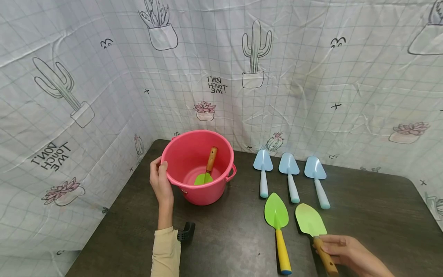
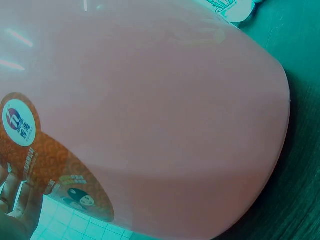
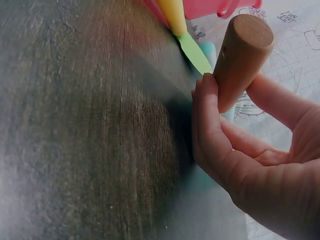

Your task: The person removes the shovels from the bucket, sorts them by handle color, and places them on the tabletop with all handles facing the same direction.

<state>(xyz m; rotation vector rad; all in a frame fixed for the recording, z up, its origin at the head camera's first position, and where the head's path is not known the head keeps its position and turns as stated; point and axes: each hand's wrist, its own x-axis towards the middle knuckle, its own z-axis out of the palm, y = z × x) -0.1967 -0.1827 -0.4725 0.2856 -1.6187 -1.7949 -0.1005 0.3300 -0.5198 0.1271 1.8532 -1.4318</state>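
Note:
At the left, my left hand (image 1: 161, 181) grips the rim of a pink bucket (image 1: 204, 195), thumb over the edge and fingers along the outer wall. Inside the bucket leans a green trowel with a wooden handle (image 1: 212, 158). The left wrist view is mostly filled by the bucket's side and its orange sticker (image 2: 75, 185). My right hand (image 1: 347, 252) pinches the wooden handle (image 3: 245, 60) of another garden trowel (image 1: 309, 220), its pale green blade pointing away from me. Just left of it lies a green trowel with a yellow handle (image 1: 282, 250).
Three small trowels with light blue blades, a left (image 1: 263, 161), a middle (image 1: 288, 164) and a right one (image 1: 315, 169), lie in a row toward the back of the dark table (image 1: 221, 246). A printed cloth (image 1: 294, 96) hangs behind and to the left.

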